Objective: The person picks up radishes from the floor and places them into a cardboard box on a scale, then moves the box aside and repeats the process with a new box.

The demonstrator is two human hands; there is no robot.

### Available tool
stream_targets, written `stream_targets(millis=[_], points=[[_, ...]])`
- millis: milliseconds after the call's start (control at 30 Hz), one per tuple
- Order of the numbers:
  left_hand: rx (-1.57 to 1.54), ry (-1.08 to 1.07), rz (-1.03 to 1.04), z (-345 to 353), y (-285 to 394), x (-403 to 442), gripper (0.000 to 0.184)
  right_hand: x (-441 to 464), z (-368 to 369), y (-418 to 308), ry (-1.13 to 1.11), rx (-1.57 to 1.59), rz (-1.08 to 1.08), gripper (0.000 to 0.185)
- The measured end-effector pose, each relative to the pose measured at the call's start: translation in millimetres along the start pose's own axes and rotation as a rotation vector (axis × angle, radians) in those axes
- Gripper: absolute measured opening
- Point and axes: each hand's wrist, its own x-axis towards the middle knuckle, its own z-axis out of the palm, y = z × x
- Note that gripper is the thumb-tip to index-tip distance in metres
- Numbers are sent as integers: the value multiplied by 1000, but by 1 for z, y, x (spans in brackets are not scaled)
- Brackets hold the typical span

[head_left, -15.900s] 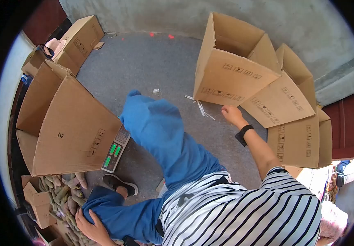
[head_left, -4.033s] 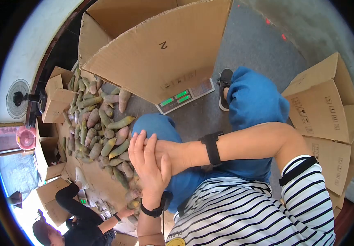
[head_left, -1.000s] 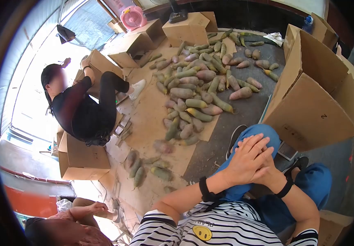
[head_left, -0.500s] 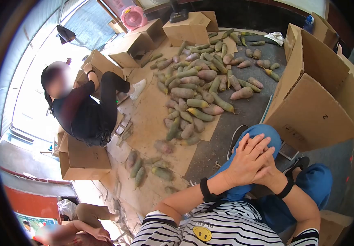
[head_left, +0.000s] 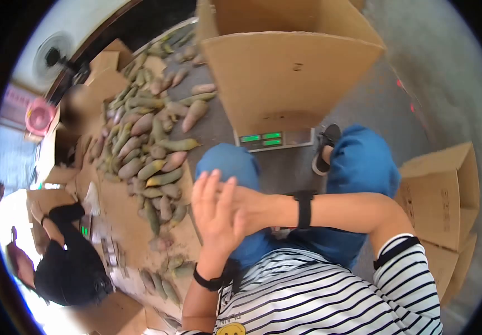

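Observation:
My left hand (head_left: 217, 215) is open, its fingers stretched out and apart, above my left knee. It lies over my right hand (head_left: 249, 206), which reaches across from the right. The right fingers are hidden behind the left hand. No object shows between them. A heap of long green and pinkish radishes (head_left: 140, 125) covers the floor to the left. Beyond my knees, a tall open cardboard box (head_left: 291, 75) stands on a digital scale (head_left: 260, 146) with green lit readouts.
More open cardboard boxes (head_left: 436, 198) stand at my right. A co-worker in dark clothes (head_left: 71, 268) sits at the lower left, near another small scale (head_left: 85, 226). A pink fan (head_left: 41, 116) and a grey fan (head_left: 54, 56) are at the upper left. Cardboard sheeting (head_left: 101, 195) lies on the floor.
My view has swung right, so the tall box and its scale now sit ahead and the radishes lie left. My hands, earlier clasped with fingers overlapping, now cross, with the left fingers spread.

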Motion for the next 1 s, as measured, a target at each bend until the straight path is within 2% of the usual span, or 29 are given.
stream_targets(millis=[67, 167, 267, 367, 700, 767, 800, 833, 867, 967, 1000], points=[[21, -1, -37, -4, 2, 2, 44, 6, 3, 3, -57, -146, -132, 49], [18, -2, -20, -1, 3, 6, 43, 8, 2, 3, -12, -218, -187, 41], [31, 6, -20, 2, 6, 6, 40, 4, 6, 6, -31, -101, -138, 34], [37, -2, -18, 1, 8, 6, 43, 4, 2, 2, 16, -234, -171, 29], [-2, -20, -12, -2, 9, 6, 45, 2, 3, 1, 32, -187, -179, 26], [-48, -26, -39, -4, 6, 10, 48, 1, -4, -1, 49, -343, -198, 27], [-251, 38, -137, -7, 2, 12, 45, 2, -11, -4, 41, -327, -213, 27], [-443, 113, -235, -11, -5, 13, 43, 3, -19, -7, -43, -497, -215, 29], [-410, 133, -253, -15, -14, 14, 43, 6, -26, -9, -123, -665, -225, 31], [-499, 98, -541, -15, -59, 11, 32, 10, -54, -15, -1, -750, -91, 37], [-414, 61, -610, -10, -79, 3, 31, 14, -68, -19, 23, -748, -34, 37]])
